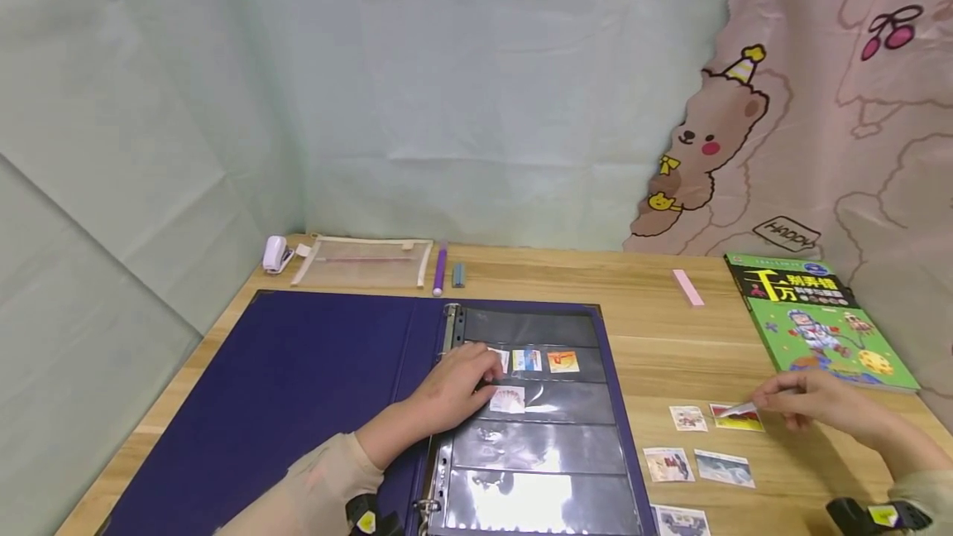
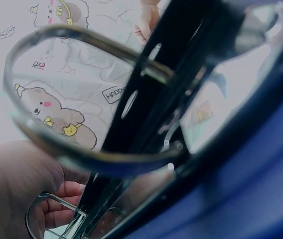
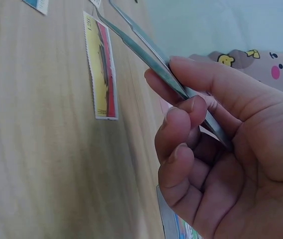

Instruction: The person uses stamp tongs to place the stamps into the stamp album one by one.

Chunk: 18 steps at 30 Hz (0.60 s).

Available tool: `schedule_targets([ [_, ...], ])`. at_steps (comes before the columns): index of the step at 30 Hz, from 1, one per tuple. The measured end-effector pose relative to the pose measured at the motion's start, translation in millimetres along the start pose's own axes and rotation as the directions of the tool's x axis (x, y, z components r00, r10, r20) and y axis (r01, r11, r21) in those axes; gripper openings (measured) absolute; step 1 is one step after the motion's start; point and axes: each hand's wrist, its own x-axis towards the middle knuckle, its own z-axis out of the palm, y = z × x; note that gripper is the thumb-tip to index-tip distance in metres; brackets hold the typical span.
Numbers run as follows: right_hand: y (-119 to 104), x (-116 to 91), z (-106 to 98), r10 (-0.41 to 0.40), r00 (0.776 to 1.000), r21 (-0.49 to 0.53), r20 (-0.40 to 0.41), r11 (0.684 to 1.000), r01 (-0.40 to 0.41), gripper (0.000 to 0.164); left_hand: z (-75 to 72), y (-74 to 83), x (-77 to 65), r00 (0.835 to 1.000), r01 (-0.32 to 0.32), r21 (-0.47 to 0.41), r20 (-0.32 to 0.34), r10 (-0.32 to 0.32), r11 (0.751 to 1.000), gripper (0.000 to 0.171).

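Observation:
My left hand (image 1: 452, 387) rests on the black pocket page (image 1: 547, 447) of a blue ring-binder stamp album (image 1: 320, 387), beside several stamps in the pockets. One of these, a pale stamp (image 1: 509, 399), lies near my thumb. In the left wrist view a metal binder ring (image 2: 17, 74) partly blocks the left hand (image 2: 22, 184). My right hand (image 1: 815, 405) holds metal tweezers (image 3: 154, 64) between thumb and fingers. Their tips are over a yellow-and-red stamp (image 3: 100, 69) on the table; whether they touch it I cannot tell.
Several loose stamps, including a grey-blue stamp (image 1: 725, 468), lie right of the album. A green book (image 1: 834, 333) sits at the far right. Behind are a pink strip (image 1: 688, 288), purple pen (image 1: 441, 270), mesh pouch (image 1: 361, 263) and white stapler (image 1: 275, 255).

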Motion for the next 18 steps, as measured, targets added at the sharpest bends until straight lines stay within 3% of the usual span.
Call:
schedule_targets([
  [10, -6.7, 13.1, -11.4, 0.119, 0.992, -0.022, 0.036, 0.993, -0.118, 0.023, -1.3, 0.5, 0.7, 1.000, 0.009, -0.005, 0.007, -0.009, 1.000, 0.015],
  [18, -9.0, 21.7, -12.7, 0.139, 0.988, -0.020, 0.063, 0.990, -0.138, 0.023, -0.6, 0.3, 1.2, 1.000, 0.013, -0.005, 0.021, -0.013, 1.000, 0.014],
])
